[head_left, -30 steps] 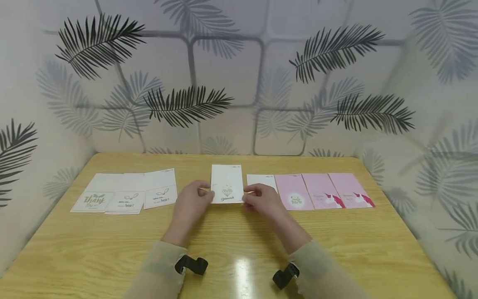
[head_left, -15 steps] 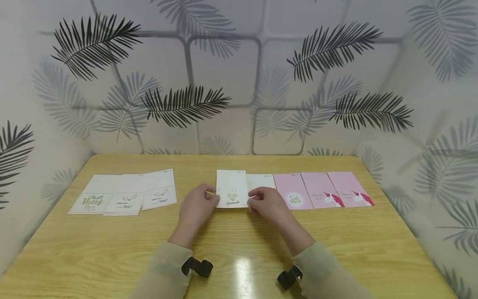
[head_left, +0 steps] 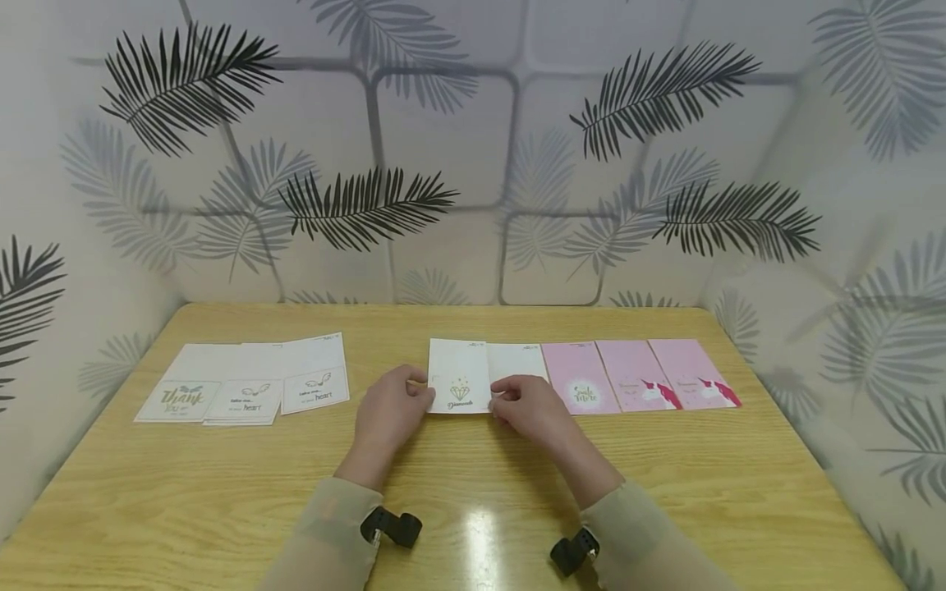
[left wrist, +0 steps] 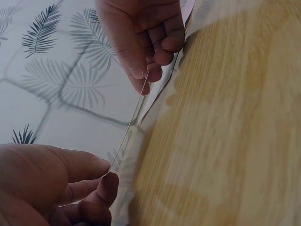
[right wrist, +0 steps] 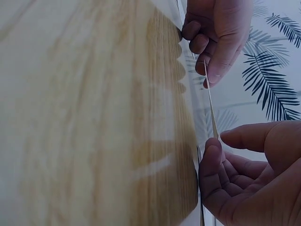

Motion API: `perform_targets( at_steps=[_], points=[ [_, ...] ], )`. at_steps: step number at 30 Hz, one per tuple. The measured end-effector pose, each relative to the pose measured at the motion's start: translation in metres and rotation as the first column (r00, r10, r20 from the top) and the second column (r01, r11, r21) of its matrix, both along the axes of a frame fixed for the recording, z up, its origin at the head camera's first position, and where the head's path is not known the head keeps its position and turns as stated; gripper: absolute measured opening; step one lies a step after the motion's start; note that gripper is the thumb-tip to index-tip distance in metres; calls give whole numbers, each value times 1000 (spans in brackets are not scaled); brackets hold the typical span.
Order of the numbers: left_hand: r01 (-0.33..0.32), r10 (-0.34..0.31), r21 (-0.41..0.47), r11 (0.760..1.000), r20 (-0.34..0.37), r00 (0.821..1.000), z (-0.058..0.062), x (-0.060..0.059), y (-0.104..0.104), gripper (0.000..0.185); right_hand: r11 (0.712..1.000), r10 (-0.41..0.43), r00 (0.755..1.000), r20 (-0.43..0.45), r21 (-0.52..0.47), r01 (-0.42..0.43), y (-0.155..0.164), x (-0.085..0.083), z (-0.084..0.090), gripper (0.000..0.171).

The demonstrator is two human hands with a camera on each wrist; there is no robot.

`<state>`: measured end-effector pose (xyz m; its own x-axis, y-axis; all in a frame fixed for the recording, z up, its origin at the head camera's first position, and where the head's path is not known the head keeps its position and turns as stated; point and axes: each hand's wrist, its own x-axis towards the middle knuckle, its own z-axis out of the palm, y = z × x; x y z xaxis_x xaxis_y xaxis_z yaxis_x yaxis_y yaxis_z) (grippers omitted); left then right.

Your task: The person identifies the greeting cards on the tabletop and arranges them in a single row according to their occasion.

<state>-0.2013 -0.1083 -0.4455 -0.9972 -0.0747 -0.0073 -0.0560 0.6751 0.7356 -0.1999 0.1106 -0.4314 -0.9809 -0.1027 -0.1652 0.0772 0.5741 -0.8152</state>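
A white greeting card with a gold diamond drawing stands out in the middle of the head view. My left hand pinches its lower left corner between thumb and finger. At the lower right corner my right hand pinches it the same way. Both wrist views show the card edge-on, a thin line stretched between the fingertips and a little above the table. Just right of it lies another white card, its lower part hidden by my right hand.
To the right lie a pink "Smile More" card and two pink unicorn cards. At the left, a white "Thank You" card and white winged-heart cards sit in a row. A patterned wall rises behind the wooden table.
Both hands have shifted the diamond card slightly right and toward me, bringing it alongside the other white card. In the last half second it has hardly moved.
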Motion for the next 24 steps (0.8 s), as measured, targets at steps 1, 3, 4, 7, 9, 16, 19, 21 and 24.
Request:
perform_targets(
  at_steps=[1, 3, 4, 7, 9, 16, 19, 21, 24],
  points=[
    [-2, 2, -1, 1000, 1, 1000, 0, 0, 0, 27, 1000, 2, 1000, 0, 0, -2, 0, 0, 0, 27],
    [-5, 5, -2, 1000, 4, 1000, 0, 0, 0, 27, 1000, 5, 1000, -1, 1, -5, 0, 0, 0, 28],
    [-4, 4, -6, 1000, 2, 1000, 0, 0, 0, 27, 1000, 9, 1000, -5, 3, -9, 1, 0, 0, 28],
    [-8, 8, -11, 1000, 6, 1000, 0, 0, 0, 28, 1000, 11, 1000, -5, 5, -11, 1, 1, 1, 29],
    [-10, 10, -15, 1000, 11, 1000, -1, 0, 0, 28, 1000, 7, 1000, -11, 9, -7, 2, 1, 2, 31],
    [-15, 15, -28, 999, 8, 1000, -2, 0, 0, 28, 1000, -7, 1000, -7, -27, 6, -1, 2, 4, 30],
    [-23, 24, -47, 999, 8, 1000, -4, -1, 1, 27, 998, 21, 1000, -3, -63, -21, -3, 3, 3, 29],
    [-26, 27, -70, 997, 7, 1000, -6, -2, 1, 27, 997, 34, 999, -4, -75, -34, -5, 3, 1, 29],
    [-28, 28, -106, 994, 6, 1000, -6, -3, 2, 27, 995, 44, 999, -5, -87, -44, -6, 5, 1, 30]
  ],
)
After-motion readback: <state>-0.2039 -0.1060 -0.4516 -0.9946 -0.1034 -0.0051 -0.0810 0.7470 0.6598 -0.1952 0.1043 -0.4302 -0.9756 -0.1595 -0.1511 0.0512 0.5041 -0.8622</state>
